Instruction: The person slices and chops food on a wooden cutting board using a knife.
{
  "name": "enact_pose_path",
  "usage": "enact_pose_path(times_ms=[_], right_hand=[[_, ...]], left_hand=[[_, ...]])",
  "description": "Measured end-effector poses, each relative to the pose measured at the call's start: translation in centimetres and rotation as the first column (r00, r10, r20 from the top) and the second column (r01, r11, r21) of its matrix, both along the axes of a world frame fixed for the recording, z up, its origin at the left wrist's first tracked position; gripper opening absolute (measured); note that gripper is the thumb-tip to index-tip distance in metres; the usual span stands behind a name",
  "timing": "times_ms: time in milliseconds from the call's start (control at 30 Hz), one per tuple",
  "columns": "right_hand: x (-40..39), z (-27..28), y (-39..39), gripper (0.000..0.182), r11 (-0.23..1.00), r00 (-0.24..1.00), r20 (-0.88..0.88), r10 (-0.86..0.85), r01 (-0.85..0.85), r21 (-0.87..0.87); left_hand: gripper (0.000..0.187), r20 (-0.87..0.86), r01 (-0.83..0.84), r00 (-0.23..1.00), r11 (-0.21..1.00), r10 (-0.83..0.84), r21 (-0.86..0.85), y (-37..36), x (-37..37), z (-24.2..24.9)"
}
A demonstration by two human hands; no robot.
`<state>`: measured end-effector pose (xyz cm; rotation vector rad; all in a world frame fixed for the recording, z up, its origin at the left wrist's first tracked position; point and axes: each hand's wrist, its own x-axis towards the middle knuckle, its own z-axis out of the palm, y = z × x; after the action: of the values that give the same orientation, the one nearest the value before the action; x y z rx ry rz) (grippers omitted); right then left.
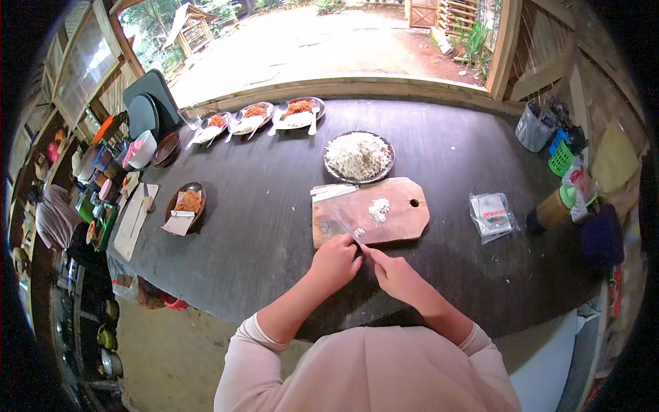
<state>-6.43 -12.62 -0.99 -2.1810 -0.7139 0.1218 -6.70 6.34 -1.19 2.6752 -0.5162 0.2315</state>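
Observation:
My left hand (336,263) is closed at the near edge of a wooden chopping board (405,213), its fingers curled beside the base of a knife. What those fingers pinch is hidden. My right hand (395,273) is closed too, with its index finger stretched toward the knife (345,222), whose blurred blade points away to the left over the board. The handle is mostly covered by my hands. White chopped bits (378,210) lie in a small heap on the board, and pale strips (334,191) rest along its far left edge. Just beyond stands a plate of white shreds (357,155).
Several plates of food (298,115) line the back left. A brown bowl (194,223) with orange shreds and a long board (137,220) lie left. A plastic packet (491,215) sits right, near a bamboo container (551,210). Another person (58,216) is at the far left.

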Motion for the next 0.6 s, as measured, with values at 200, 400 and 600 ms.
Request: enact_pose_path(times_ms=[200,400,600], right_hand=[[0.0,0.3,0.4,0.044,1.0,1.0,0.025,0.014,-0.014,0.017],[0.3,-0.4,0.3,0.044,0.999,0.998,0.059,0.014,-0.013,-0.031],[-0.1,0.2,-0.1,0.044,1.0,1.0,-0.001,0.01,-0.01,0.007]], left_hand=[[0.023,0.03,0.025,0.999,1.0,-0.025,-0.013,0.3,0.2,-0.4],[0.022,0.004,0.016,1.0,1.0,-0.016,-0.013,0.2,0.0,-0.1],[0.024,0.022,0.039,0.999,0.998,-0.038,-0.046,0.4,0.2,-0.4]])
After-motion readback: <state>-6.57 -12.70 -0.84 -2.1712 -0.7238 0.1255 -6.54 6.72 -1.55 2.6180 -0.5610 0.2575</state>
